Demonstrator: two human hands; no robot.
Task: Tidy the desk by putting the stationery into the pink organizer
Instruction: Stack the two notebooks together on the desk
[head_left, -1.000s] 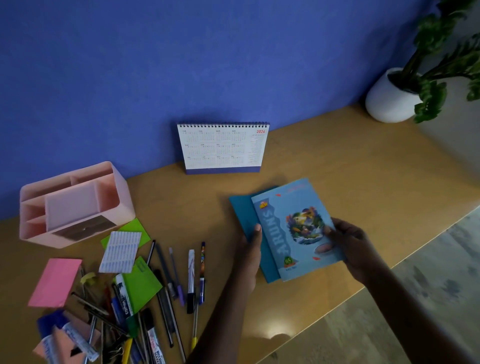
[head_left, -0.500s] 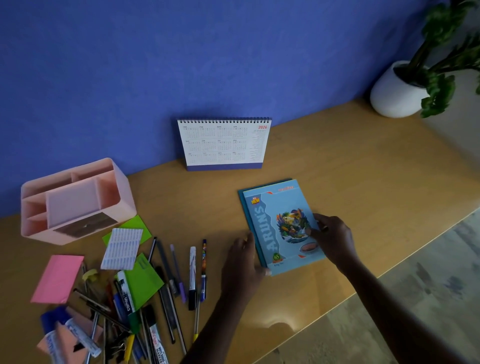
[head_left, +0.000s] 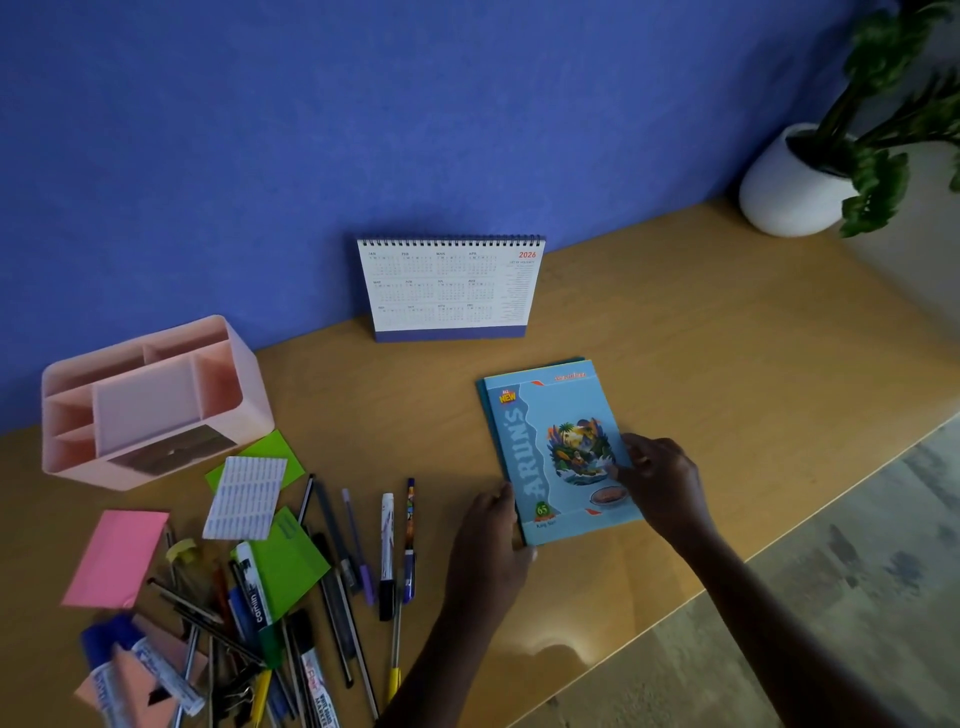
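Two blue notebooks lie stacked flat on the wooden desk, the lower one showing only as a thin edge. My left hand touches the stack's near left corner. My right hand rests on its right edge, fingers over the cover. The pink organizer stands empty at the far left by the wall. Several pens and markers lie scattered at the near left, with pink sticky notes, green sticky notes and a white label sheet.
A desk calendar stands against the blue wall behind the notebooks. A white pot with a plant sits at the far right corner. Binder clips and glue sticks lie at the near left edge. The desk's front edge runs diagonally at the right.
The top notebook has slid left and turned until it lines up over the lower one. Both hands moved with it and now sit at its edges.
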